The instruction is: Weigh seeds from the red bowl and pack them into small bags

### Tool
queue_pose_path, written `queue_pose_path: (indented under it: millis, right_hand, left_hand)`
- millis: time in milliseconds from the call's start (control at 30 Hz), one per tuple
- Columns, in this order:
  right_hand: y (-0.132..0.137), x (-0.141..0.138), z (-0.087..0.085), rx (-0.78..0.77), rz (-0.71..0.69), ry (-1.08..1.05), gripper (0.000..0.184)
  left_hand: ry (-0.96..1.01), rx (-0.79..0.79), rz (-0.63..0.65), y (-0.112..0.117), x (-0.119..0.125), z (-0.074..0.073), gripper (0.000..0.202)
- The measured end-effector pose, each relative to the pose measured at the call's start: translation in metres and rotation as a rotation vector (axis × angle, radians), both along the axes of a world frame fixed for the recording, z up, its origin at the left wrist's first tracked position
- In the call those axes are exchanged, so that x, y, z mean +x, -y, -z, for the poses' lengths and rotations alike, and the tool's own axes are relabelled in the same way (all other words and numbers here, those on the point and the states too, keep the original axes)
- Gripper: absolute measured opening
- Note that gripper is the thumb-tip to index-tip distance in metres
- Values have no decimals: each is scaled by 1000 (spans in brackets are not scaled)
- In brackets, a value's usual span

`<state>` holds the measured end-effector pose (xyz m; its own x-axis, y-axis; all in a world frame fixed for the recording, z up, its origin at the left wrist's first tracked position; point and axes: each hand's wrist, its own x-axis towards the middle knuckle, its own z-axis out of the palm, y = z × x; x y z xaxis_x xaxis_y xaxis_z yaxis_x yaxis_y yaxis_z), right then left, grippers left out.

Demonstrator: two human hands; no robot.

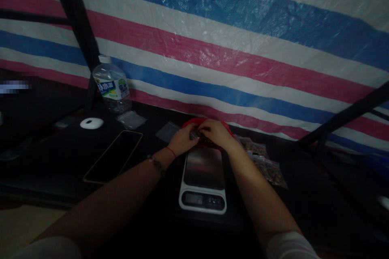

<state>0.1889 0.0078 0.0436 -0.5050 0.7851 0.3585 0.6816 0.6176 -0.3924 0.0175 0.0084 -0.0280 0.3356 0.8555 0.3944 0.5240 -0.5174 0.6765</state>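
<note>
My left hand (183, 139) is closed on a small clear plastic bag (194, 132) with dark bits in it, over a red bowl (189, 121). My right hand (216, 132) reaches to the same spot, its fingers bent and pinched together by the bag; what they hold is hidden. Brown, grainy pieces (206, 141) show in the bowl beneath my hands. Just in front of the bowl lies a white kitchen scale (203, 170) with a metal plate and a small display. Several filled zip bags (270, 170) lie right of my right forearm.
A flat clear bag (167, 131) lies left of the bowl. Further left are more clear bags (131, 119), a phone (114, 156), a white oval object (91, 123) and a large plastic bottle (112, 87). Striped sheeting (212, 56) and dark frame bars (75, 20) rise behind the black table.
</note>
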Motion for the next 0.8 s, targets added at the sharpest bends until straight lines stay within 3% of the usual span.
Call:
queue_pose_path:
  millis: [167, 267, 367, 567, 700, 800]
  right_hand:
    - [2, 5, -5, 22, 41, -88, 32]
    - [4, 3, -4, -67, 29, -104, 48]
    - [5, -2, -2, -137, -16, -101, 51]
    - [10, 9, -15, -39, 114, -81, 54]
    - [26, 21, -27, -33, 112, -110, 59]
    - [51, 22, -23, -92, 65, -134, 62]
  left_hand:
    - [55, 34, 3, 1, 0, 0, 51]
    - [93, 23, -12, 2, 0, -1, 53]
    - [121, 10, -16, 3, 1, -3, 53]
    - [304, 24, 42, 6, -1, -9, 58]
    - [506, -88, -17, 2, -6, -7, 60]
    - [848, -309, 61, -4, -10, -5, 57]
